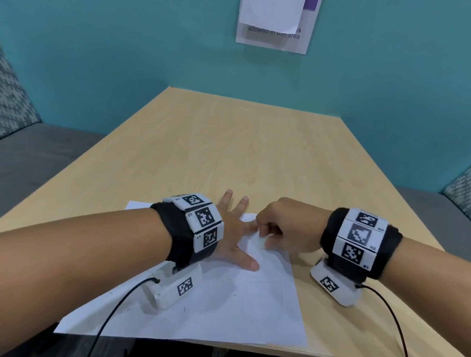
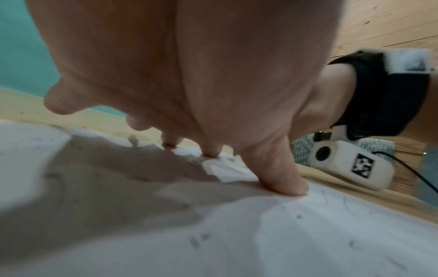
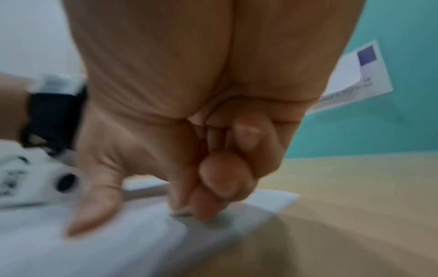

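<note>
A white sheet of paper [image 1: 221, 301] with faint pencil marks lies on the near part of the wooden table [image 1: 258, 152]. My left hand [image 1: 237, 228] lies flat on it with fingers spread, and its thumb [image 2: 282, 180] presses the paper [image 2: 284, 234]. My right hand [image 1: 281, 228] is curled just to the right of it and touches the sheet's far right corner. Its fingertips pinch a small white object [image 1: 261, 241], possibly an eraser, against the paper [image 3: 106, 243]. The white object [image 2: 225, 171] looks pale and angular, and the fingers [image 3: 208, 187] hide most of the white object [image 3: 181, 212].
A teal wall with a paper notice [image 1: 277, 18] stands behind the table. Grey benches with patterned backs flank the table at left [image 1: 23, 165] and right [image 1: 447, 213]. Black cables [image 1: 110, 314] trail from the wrist cameras over the table's near edge.
</note>
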The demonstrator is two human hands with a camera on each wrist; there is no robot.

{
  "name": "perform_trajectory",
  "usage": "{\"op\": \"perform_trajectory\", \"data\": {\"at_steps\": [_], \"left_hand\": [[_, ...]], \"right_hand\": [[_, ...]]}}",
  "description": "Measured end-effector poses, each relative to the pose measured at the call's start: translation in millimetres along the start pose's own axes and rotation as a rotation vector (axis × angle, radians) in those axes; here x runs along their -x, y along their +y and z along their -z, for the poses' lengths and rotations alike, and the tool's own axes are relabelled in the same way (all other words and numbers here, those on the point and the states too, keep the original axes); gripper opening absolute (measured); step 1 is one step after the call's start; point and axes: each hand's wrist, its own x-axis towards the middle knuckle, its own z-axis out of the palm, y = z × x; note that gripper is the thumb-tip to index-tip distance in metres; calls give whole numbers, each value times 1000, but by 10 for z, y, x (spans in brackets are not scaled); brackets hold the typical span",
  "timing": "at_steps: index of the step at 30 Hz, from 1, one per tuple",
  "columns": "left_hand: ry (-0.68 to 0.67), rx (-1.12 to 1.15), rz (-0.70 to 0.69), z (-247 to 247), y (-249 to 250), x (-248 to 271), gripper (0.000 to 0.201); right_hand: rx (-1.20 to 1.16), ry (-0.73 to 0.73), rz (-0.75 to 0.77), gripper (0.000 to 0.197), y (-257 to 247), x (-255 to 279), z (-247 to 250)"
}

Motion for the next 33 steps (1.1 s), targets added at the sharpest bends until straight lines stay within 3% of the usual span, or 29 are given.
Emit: {"op": "perform_trajectory", "data": {"at_steps": [3,8,13,17,21,26,33], "left_hand": [[13,5,11,-11,6,-6,98],[2,-5,8,-4,-7,-17,98],[8,-14,31,-10,3,-14,99],[-1,-25,20,0,-6,-30,98],[15,-28,36,0,15,-4,99],[3,-28,16,25,7,1,97],[10,-56,45,94,27,44,94]], "right_hand": [[-23,55,-92,11,144,-33,95],[-43,-14,-30,7,54,18,-2],[-40,39,-116,11,160,-12,90],[-45,-30,-44,6,17,53,9],[-37,37,-142,11,132,2,106],[-49,-9,-43,8,-78,95,-13],[-34,79,-75,10,-29,33,-9]]}}
